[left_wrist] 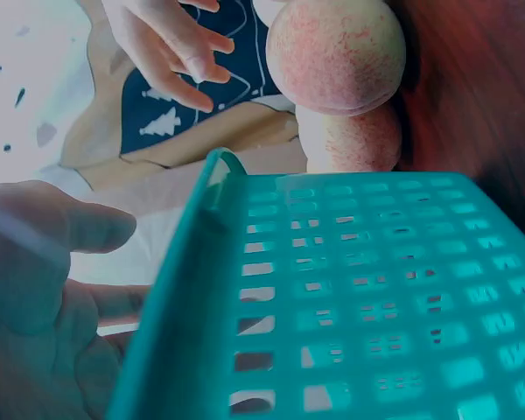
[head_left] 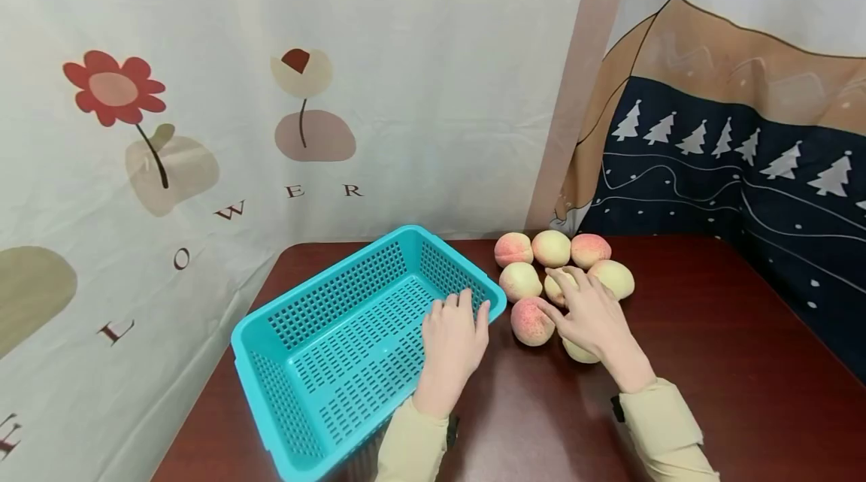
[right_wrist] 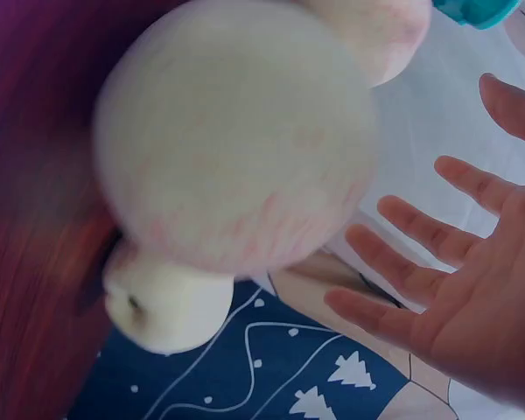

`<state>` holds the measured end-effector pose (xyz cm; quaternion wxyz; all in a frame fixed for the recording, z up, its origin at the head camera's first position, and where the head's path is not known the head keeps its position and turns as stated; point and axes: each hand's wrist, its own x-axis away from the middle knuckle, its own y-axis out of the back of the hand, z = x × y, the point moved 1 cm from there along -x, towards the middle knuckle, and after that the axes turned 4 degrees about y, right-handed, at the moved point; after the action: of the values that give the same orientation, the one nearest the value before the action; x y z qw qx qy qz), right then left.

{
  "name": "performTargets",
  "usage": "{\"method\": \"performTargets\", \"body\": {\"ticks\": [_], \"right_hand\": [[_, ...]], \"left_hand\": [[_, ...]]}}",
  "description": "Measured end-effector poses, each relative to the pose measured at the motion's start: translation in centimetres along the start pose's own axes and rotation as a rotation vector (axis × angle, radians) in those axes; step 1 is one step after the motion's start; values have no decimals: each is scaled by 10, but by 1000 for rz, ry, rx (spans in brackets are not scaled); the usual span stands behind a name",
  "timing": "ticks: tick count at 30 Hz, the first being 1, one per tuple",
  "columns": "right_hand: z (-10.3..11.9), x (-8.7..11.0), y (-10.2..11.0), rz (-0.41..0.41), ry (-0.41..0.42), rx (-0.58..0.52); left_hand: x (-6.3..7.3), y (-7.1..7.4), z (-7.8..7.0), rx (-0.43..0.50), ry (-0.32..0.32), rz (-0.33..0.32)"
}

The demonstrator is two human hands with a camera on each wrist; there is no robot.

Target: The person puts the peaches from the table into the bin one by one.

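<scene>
Five fingers are spread on the right grip (head_left: 595, 316), held over peaches (head_left: 533, 321). The left grip (head_left: 452, 339), fingers loosely bent, is placed at the right side of a perforated blue basket (head_left: 358, 350). At least eight peaches are clustered on the table (head_left: 717, 347), just right of the basket. Letters "L O W E R" (head_left: 230, 210) are printed on the curtain (head_left: 440, 53) behind.

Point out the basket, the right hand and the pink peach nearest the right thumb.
Basket (head_left: 368, 350): head view, on its bare floor.
Right hand (head_left: 591, 315): head view, on its back.
Pink peach (head_left: 531, 324): head view, on its middle.
</scene>
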<state>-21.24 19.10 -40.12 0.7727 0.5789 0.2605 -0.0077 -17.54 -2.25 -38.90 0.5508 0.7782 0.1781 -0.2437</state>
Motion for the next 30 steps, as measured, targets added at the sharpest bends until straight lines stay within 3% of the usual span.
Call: {"method": "performTargets", "body": {"ticks": [6,16,19,24,30], "right_hand": [[-15,14,0,30,3,73],[-30,34,-12,36,63,138],[-33,36,-19,42,75,129],[-33,38,-26,54,85,111],[-33,39,-30,39,101,68]], "left_hand": [[19,13,2,-90,-52,-5],[51,38,21,-206,-56,164],[60,45,32,-243,-62,180],[79,61,57,-278,-64,129],[97,74,87,-280,-6,137]]}}
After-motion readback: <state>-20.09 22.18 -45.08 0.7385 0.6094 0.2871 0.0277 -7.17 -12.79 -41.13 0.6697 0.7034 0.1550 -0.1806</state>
